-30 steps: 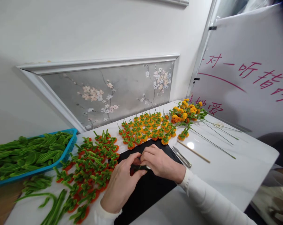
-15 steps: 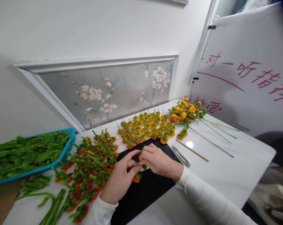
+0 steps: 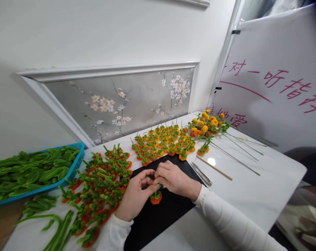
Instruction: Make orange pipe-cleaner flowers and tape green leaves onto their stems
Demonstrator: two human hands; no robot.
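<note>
1. Now the orange flower [image 3: 156, 199] is exposed below the fingertips, whereas only part of it was shown half a second ago; its green top is left nearest the fingers, so the handling is judged to be centred there.
2. The flower is placed over the black mat [image 3: 168, 212]; whether it is supported by the mat cannot be told.
3. The left hand [image 3: 134, 198] is curled, with thumb and fingers nearly closed, and the green top seems to be pinched between them.
4. The right hand [image 3: 177, 179] is curled almost shut against the left fingertips; what is gripped by it, if anything, is hidden.
5. On the left, movement is bounded by the orange pieces [image 3: 95, 198], and beyond them by the blue basket [image 3: 75, 166].
6. Ahead, the far mat edge is bordered by the yellow-orange pieces [image 3: 161, 141].
7. On the right, the metal snips [image 3: 201, 173] and the thin stick [image 3: 215, 168] are laid beside the mat; more room is judged to be offered towards the near side of the mat.
</note>
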